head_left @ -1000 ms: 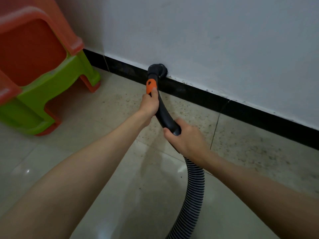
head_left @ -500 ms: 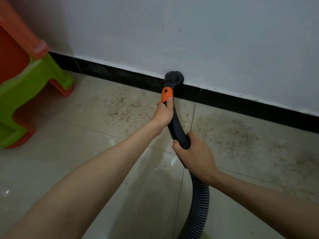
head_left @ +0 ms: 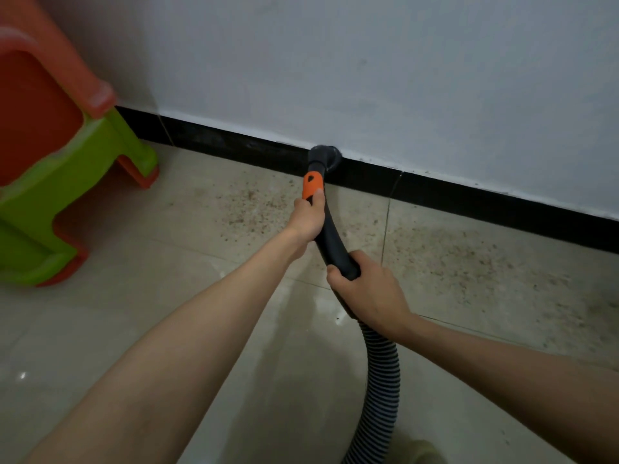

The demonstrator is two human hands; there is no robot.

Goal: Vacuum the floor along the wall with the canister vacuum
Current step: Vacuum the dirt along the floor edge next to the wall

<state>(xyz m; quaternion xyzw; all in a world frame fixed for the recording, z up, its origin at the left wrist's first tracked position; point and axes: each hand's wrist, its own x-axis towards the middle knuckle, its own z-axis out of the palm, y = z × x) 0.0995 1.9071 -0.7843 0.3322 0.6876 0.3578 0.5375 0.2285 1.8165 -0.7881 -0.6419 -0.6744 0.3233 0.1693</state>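
Note:
A black curved vacuum handle (head_left: 331, 241) with an orange slider (head_left: 313, 187) ends in a round black nozzle (head_left: 324, 158) pressed against the black baseboard (head_left: 469, 199) under the white wall (head_left: 368, 72). My left hand (head_left: 308, 217) grips the handle just below the orange slider. My right hand (head_left: 366, 286) grips the lower end of the handle where the ribbed grey hose (head_left: 382, 373) begins. The hose runs down out of the bottom edge. The canister is out of view.
Brown dust specks (head_left: 469, 262) cover the beige floor tiles along the baseboard, right and left of the nozzle. Stacked orange and green plastic stools (head_left: 67, 169) stand at the left near the wall. A beige slipper toe (head_left: 422, 452) shows at the bottom.
The nozzle has slid rightward along the baseboard over the last second, past a tile joint. Both hands keep the same grip on the handle. The view has shifted, so the stools show differently at left.

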